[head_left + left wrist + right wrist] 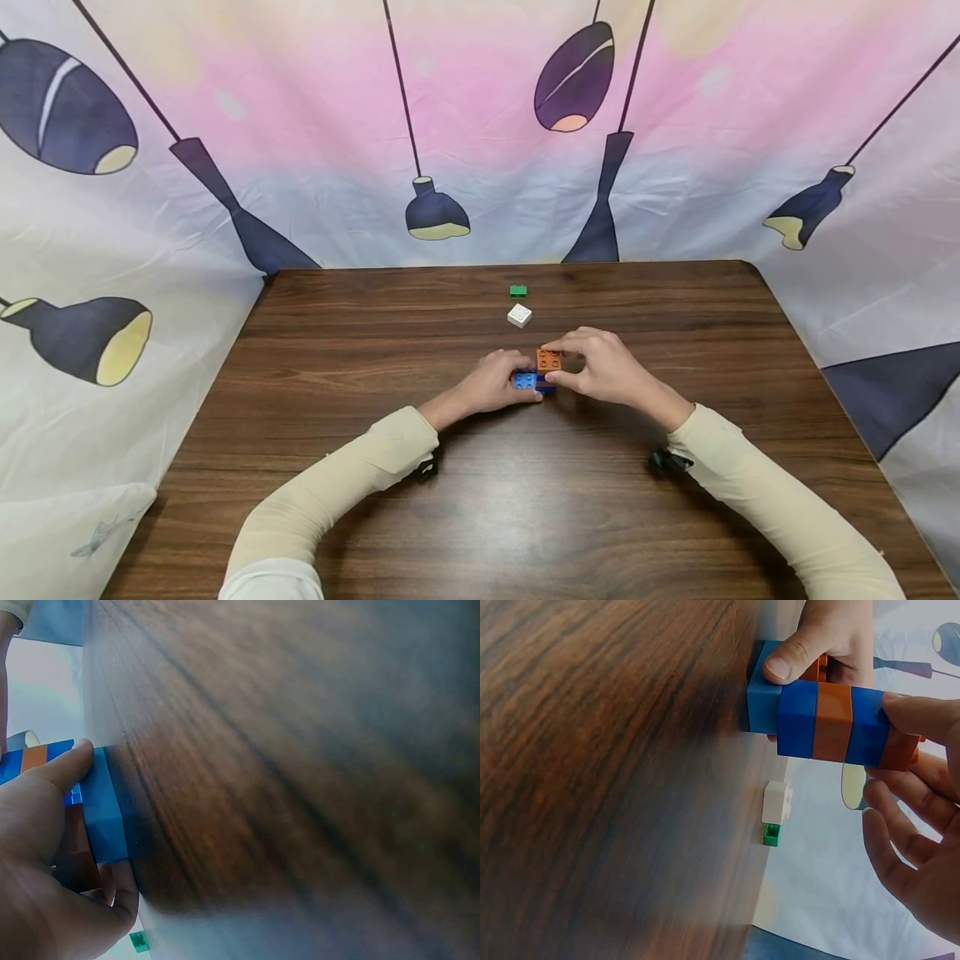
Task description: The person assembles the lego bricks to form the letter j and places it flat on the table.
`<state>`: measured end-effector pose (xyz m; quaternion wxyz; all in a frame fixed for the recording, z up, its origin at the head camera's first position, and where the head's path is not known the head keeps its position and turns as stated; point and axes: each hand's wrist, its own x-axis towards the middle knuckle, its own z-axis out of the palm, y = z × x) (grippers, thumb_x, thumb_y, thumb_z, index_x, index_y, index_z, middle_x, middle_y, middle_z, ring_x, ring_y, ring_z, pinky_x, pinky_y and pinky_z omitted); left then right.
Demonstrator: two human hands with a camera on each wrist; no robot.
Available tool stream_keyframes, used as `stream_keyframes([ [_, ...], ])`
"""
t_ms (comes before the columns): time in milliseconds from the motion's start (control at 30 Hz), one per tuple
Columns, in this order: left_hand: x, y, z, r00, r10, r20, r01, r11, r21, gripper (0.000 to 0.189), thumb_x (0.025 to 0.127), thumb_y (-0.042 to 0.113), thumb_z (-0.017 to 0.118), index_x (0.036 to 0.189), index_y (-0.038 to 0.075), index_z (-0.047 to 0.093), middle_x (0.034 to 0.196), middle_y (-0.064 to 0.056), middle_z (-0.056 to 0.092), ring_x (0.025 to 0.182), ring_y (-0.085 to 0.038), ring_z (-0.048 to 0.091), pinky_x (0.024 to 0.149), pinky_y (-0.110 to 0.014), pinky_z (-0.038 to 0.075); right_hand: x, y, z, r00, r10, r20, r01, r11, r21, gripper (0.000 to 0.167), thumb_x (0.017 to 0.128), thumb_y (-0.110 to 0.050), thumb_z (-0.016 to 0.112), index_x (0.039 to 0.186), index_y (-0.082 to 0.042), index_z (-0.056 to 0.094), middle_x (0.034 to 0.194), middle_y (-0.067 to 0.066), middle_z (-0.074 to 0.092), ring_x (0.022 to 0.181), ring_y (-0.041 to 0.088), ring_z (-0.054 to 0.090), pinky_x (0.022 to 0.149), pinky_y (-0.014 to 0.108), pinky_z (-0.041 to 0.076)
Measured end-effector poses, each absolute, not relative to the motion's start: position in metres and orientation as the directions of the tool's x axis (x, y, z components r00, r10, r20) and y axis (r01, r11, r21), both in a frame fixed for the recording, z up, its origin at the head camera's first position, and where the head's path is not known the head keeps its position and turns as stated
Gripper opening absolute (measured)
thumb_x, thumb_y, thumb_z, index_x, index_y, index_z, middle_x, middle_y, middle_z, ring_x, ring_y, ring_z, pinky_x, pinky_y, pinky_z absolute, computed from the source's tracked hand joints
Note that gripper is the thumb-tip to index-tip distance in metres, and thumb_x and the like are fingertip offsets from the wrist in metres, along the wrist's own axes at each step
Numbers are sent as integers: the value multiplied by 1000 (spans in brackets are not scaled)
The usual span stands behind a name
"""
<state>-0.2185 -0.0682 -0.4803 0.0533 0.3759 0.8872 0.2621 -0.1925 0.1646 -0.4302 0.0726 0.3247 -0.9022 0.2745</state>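
Note:
Toy building bricks form a joined stack near the middle of the table. At its base lies a light blue brick [763, 701]; my left hand [493, 383] grips it between thumb and fingers. A column climbs beside it: a dark blue brick [796, 720], an orange brick [832, 722], a second blue brick [864, 726] and a top orange brick [548, 359]. My right hand [609, 368] pinches that top brick, its thumb also touching the blue one below. Another orange piece [817, 669] shows behind my left thumb, partly hidden.
Beyond the hands, a white brick [519, 315] and a small green brick [518, 292] lie towards the far edge of the wooden table [360, 333]. Patterned cloth [322, 125] hangs behind the table and at its sides.

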Motion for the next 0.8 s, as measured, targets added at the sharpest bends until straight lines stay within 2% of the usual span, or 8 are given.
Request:
stream_keyframes([
  [367,-218,-68,-480,-715,691,105,636,581,508,38,87,37,82,112,10,73,98,-2,71,80,-11,58,71,-29,46,-190,165,-427,-785,-555,274,-612,628,-481,42,87,-30,84,122,-11,74,108,2,75,97,21,68,78,42,54],
  [533,-220,-68,-481,-714,690,115,638,575,511,37,87,37,83,111,10,73,97,-2,71,80,-12,58,72,-31,45,-192,166,-425,-787,-558,263,-608,625,-489,45,87,-34,83,124,-11,73,110,2,75,100,22,68,79,43,55],
  [800,-222,-69,-487,-707,695,128,651,569,503,42,87,41,81,113,9,73,99,-2,72,82,-12,58,74,-32,46,-197,173,-421,-803,-531,270,-577,582,-573,46,92,-37,77,128,-8,71,119,5,73,99,20,69,79,39,58],
])
